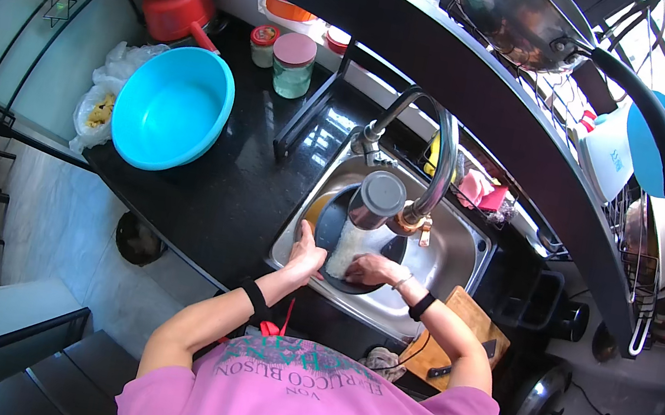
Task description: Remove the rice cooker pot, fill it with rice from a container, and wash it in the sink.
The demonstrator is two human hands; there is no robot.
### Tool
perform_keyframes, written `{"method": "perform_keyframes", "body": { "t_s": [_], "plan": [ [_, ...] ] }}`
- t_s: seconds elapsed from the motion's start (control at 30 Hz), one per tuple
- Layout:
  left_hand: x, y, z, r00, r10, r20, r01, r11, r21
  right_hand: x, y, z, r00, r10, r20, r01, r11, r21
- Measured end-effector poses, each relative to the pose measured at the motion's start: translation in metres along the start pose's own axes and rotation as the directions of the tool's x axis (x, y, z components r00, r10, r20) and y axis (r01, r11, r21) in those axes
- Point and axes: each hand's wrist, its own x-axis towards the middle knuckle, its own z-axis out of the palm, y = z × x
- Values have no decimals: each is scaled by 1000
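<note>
A dark round pot (328,233) sits in the stainless steel sink (447,273), tilted a little. White grains that look like rice (340,261) lie along its bottom. My left hand (306,254) grips the pot's near-left rim, thumb up on the edge. My right hand (375,270) reaches inside the pot to the grains; its fingertips are partly hidden, so I cannot tell whether they hold any. Above the pot, a grey-capped cylinder (379,199), apparently a tap filter, hangs from the curved metal faucet (447,154) and covers part of the pot.
A blue plastic basin (174,108) and two lidded jars (293,66) stand on the black counter (230,190) at left. A wooden cutting board (461,325) with a knife (439,372) lies right of the sink. Overhead, a frying pan's handle (647,118) juts from the dish rack.
</note>
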Motion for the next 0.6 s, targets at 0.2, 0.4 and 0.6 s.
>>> {"method": "perform_keyframes", "body": {
  "t_s": [0.2,0.4,0.6],
  "plan": [
    [-6,-4,-2,1000,4,-7,-4,999,48,-13,8,-24,801,3,-598,-253,907,-336],
    [-2,-14,8,1000,-8,-21,7,1000,-22,13,-12,15,942,-83,-324,70,996,-53],
    [-16,-1,4,998,-63,12,62,997,37,-5,18,1,916,253,-312,-328,919,-218]
  ]
}}
